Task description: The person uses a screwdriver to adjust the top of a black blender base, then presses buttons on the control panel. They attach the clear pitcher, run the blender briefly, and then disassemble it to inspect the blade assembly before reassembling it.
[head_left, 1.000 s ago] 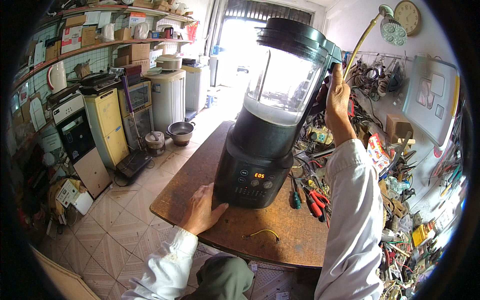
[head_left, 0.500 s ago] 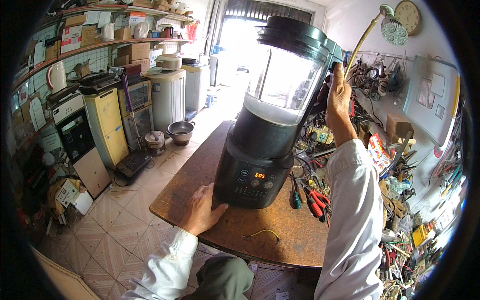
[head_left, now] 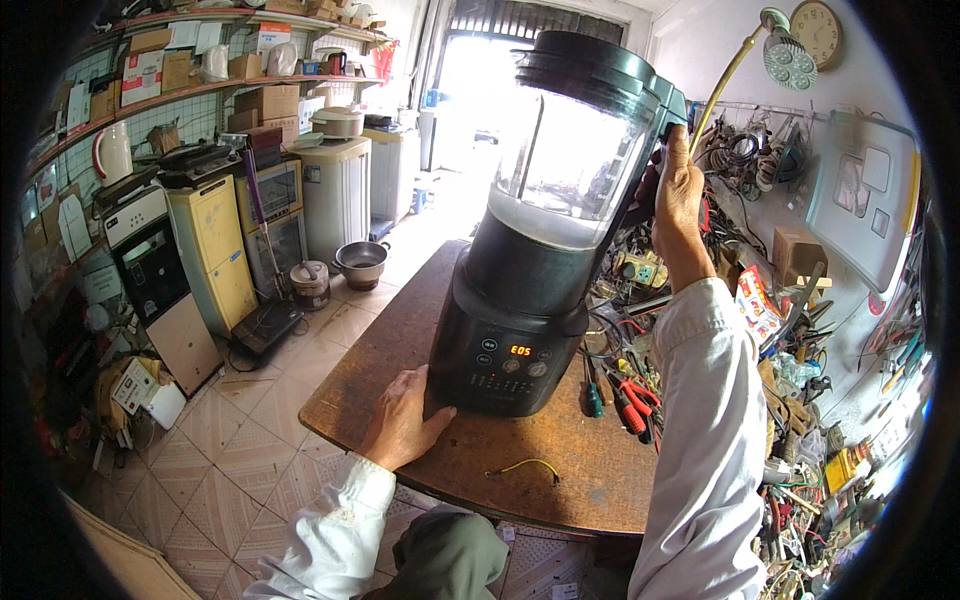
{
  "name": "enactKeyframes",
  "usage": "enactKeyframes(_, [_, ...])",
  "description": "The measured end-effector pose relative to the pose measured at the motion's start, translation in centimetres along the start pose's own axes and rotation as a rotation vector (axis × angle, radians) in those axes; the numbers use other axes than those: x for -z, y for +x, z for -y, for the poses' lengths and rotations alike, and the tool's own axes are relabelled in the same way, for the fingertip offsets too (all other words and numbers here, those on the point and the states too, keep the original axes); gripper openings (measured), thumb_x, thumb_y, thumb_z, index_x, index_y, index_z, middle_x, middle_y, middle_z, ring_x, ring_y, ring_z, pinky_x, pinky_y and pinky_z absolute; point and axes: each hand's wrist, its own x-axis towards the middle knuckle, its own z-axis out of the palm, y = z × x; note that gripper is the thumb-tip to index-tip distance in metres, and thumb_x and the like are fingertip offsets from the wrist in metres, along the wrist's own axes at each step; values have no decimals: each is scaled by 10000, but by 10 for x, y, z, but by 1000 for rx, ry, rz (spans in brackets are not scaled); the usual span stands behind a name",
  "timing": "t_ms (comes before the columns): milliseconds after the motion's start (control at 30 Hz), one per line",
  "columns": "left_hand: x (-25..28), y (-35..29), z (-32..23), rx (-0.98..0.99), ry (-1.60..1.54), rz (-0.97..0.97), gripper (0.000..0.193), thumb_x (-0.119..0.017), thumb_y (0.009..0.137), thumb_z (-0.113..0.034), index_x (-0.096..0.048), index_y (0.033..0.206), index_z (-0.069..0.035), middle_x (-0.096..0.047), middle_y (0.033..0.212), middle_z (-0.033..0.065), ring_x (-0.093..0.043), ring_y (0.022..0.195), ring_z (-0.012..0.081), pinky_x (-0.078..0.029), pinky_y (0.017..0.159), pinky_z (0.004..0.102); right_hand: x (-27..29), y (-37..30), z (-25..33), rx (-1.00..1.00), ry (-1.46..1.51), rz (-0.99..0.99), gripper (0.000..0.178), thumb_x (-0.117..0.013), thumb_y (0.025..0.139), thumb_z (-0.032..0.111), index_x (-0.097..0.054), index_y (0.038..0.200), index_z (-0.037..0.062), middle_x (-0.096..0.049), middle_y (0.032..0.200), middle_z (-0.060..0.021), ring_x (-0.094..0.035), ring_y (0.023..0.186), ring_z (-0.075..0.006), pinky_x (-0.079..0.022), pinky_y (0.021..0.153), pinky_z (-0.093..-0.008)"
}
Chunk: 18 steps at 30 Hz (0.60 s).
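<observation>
1. Clock centre is the black, squarish blender base with a lit orange display (head_left: 510, 335); 12 is pointing away from the person. At 8 o'clock the bare left hand (head_left: 402, 425) is cupping its lower corner, fingers half spread on the side, thumb lying along the bottom front. I'm reading that as bracing, not clamping.
2. The base is standing on the worn brown wooden table (head_left: 375, 375). It's looking tipped toward 1 o'clock, but the lens is bending stuff, so I can't tell if it's sitting flat.
3. The clear, tapered jar (head_left: 570, 165) is rising toward 1 o'clock. The bare right hand (head_left: 680, 190) is gripping its dark side handle (head_left: 668, 103), thumb up top, fingers mostly hidden. Personally I'd be putting any force along the jar's own line and bracing low; tall things are levering over easily.
4. Edges: the front one is running close at 6 o'clock, a short yellow wire (head_left: 535, 461) lying inside it.
5. Around 3 to 4, a green-handled screwdriver (head_left: 592, 402) and red-handled pliers (head_left: 635, 403) are making things tight.
6. From 9 to 10, more wood is showing, so that's looking roomier. Past that edge, pale tiled floor (head_left: 245, 430) is lying, with a grey metal pot (head_left: 362, 260) sitting farther out at 10.
</observation>
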Motion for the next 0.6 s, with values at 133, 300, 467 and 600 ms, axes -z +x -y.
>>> enactKeyframes(133, [-3,-1,4,-10,10,-19,636,-813,821,-161,-540,1352,58,-626,1250,273,-609,1171,440,-496,1005,466,-5,-6,6,-17,26,0,654,-478,1005,694,-521,762,89,-465,620,13,-453,502,-97,-378,450,-289])
enactKeyframes(300, [-9,2,5,-5,-8,-31,602,-794,837,-192,-536,1316,66,-628,1196,277,-614,1128,451,-492,981,493,6,9,-8,95,-100,-20,658,-463,1017,682,-518,759,79,-456,630,13,-451,514,-98,-377,455,-290])
enactKeyframes(467, [-6,2,7,19,3,-33,638,-832,807,-190,-561,1333,46,-640,1223,262,-622,1150,437,-498,994,473,-4,1,-6,9,19,3,656,-469,1020,670,-559,821,52,-460,621,9,-463,485,-105,-391,434,-300])
enactKeyframes(600, [-5,8,-1,74,-20,24,635,-828,811,-192,-564,1335,51,-641,1227,264,-622,1150,443,-495,1005,478,2,8,-10,0,2,-14,646,-498,1020,650,-564,818,39,-479,602,11,-452,464,-109,-376,416,-298])
